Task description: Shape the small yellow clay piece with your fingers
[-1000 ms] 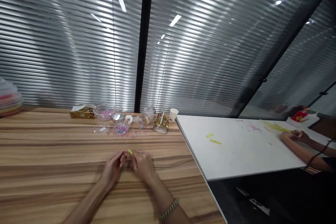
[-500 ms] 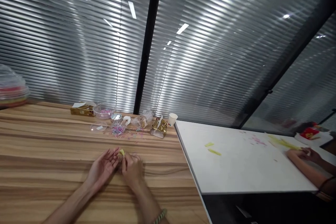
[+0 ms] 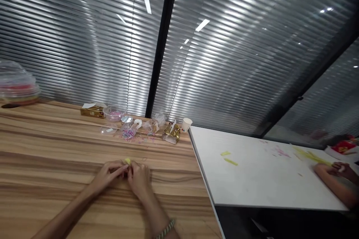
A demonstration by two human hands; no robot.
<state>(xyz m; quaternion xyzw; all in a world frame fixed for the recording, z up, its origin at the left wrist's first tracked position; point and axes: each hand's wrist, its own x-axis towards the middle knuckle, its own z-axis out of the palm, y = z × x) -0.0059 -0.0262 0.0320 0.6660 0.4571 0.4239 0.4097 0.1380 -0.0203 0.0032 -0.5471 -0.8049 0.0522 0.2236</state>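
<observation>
A small yellow piece (image 3: pixel 128 161) sticks up between my fingertips; its exact kind is too small to make out. My right hand (image 3: pixel 139 180) is closed on it in a pinch, knuckles up. From the other side my left hand (image 3: pixel 109 174) meets it, thumb and fingers pressed together at the yellow piece. Both hands are low over the wood-grain table (image 3: pixel 56 194), their fingertips touching.
Toward the back lie a clear tub (image 3: pixel 114 113) of small pink bits, a clear lid (image 3: pixel 108 129), a bag of coloured bits (image 3: pixel 128 132), tissue packs (image 3: pixel 171 133) and a paper cup (image 3: pixel 186 124). Yellow strips (image 3: pixel 230 161) lie on the white table, where another person's hands (image 3: pixel 338 168) work.
My left hand has turned from palm-up with spread fingers to a closed pinch at the yellow piece. My right hand keeps hold of it. The view has shifted slightly.
</observation>
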